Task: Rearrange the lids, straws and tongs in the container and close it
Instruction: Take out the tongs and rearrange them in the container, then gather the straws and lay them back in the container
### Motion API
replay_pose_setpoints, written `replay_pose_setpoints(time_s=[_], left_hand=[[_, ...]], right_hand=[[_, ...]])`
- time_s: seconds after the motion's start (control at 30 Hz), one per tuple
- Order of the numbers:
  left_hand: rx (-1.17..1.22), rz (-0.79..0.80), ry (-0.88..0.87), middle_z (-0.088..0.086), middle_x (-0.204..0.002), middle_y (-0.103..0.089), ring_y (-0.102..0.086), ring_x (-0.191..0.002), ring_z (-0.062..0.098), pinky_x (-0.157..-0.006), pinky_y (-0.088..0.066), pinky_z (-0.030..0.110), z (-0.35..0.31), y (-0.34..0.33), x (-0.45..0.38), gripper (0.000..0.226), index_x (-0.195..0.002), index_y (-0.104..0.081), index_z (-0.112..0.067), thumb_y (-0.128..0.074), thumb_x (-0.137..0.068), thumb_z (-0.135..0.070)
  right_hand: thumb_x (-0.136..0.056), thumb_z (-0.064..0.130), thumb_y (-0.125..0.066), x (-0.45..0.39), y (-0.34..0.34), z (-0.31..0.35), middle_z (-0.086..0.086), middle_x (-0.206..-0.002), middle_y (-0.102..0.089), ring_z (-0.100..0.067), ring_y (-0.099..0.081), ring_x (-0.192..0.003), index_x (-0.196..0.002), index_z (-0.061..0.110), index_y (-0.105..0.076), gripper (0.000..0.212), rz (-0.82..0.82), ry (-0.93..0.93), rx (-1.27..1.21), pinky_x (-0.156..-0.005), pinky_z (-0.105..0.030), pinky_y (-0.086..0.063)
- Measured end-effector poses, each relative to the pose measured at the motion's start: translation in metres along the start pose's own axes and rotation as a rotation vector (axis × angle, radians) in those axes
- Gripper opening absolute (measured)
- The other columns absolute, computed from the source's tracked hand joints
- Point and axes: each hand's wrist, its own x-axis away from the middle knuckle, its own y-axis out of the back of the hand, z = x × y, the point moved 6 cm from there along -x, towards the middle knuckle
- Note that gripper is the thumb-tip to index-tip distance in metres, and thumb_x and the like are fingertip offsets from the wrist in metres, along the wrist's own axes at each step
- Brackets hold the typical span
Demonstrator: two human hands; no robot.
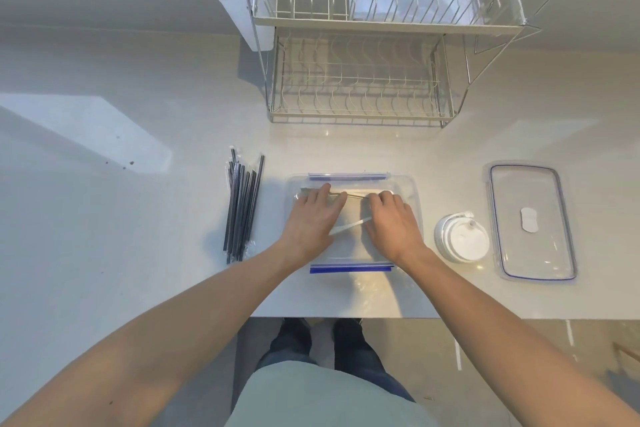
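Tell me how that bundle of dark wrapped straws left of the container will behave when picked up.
The bundle of dark, thin, plastic-wrapped straws lies loose and fanned on the white counter, so it will probably splay or shed pieces unless gripped around the middle. The clear wrappers look slick, so slipping seems likely. Being round, strays may roll.

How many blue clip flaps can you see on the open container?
2: far flap along the container's far edge, near flap along its near edge. Any at the ends aren't visible.

no readable text, labels, brands, numbers, signs
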Motion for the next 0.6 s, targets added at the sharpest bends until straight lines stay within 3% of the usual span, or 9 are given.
replay_pose_setpoints(time_s=[0.3, 0.4, 0.5, 0.6], left_hand=[[-0.075, 0.074, -0.072, 0.016, -0.145, -0.045, -0.047, -0.131, 0.036, -0.107, -0.038, 0.047, 0.001, 0.001, 0.001, 0.083, -0.141, -0.048, -0.017, -0.085, -0.070, -0.041], [0.024, 0.048, -0.103, 0.016, -0.138, -0.052, -0.054, -0.123, 0.036, -0.099, -0.045, 0.046, -0.001, 0.012, 0.010, 0.072, -0.134, -0.056, -0.014, -0.085, -0.072, -0.036], [0.231, -0.178, -0.123, 0.017, -0.106, -0.068, -0.069, -0.089, 0.038, -0.072, -0.057, 0.041, 0.010, 0.034, 0.023, 0.047, -0.109, -0.072, -0.005, -0.086, -0.067, -0.021], [0.346, -0.526, 0.032, 0.009, -0.095, -0.068, -0.069, -0.081, 0.028, -0.067, -0.056, 0.036, 0.047, 0.065, 0.043, 0.031, -0.105, -0.073, -0.007, -0.077, -0.075, -0.017]], right_hand=[[-0.093, 0.013, -0.061, 0.006, 0.005, 0.005, -0.019, -0.119, -0.061, -0.039, -0.055, -0.111, -0.121, 0.002, -0.060, 0.030, -0.009, -0.006, 0.012, -0.086, -0.046, -0.048], [-0.094, 0.015, -0.062, 0.010, 0.020, 0.013, -0.017, -0.117, -0.064, -0.037, -0.058, -0.109, -0.121, 0.003, -0.063, 0.029, -0.058, 0.005, -0.049, -0.084, -0.043, -0.048], [-0.098, 0.020, -0.059, 0.009, 0.047, 0.028, -0.013, -0.111, -0.071, -0.033, -0.063, -0.102, -0.116, 0.006, -0.067, 0.024, -0.160, 0.037, -0.095, -0.080, -0.040, -0.050], [-0.099, 0.021, -0.061, 0.001, 0.075, 0.059, -0.011, -0.109, -0.072, -0.031, -0.066, -0.100, -0.121, 0.007, -0.067, 0.027, -0.215, 0.087, -0.217, -0.079, -0.040, -0.053]])
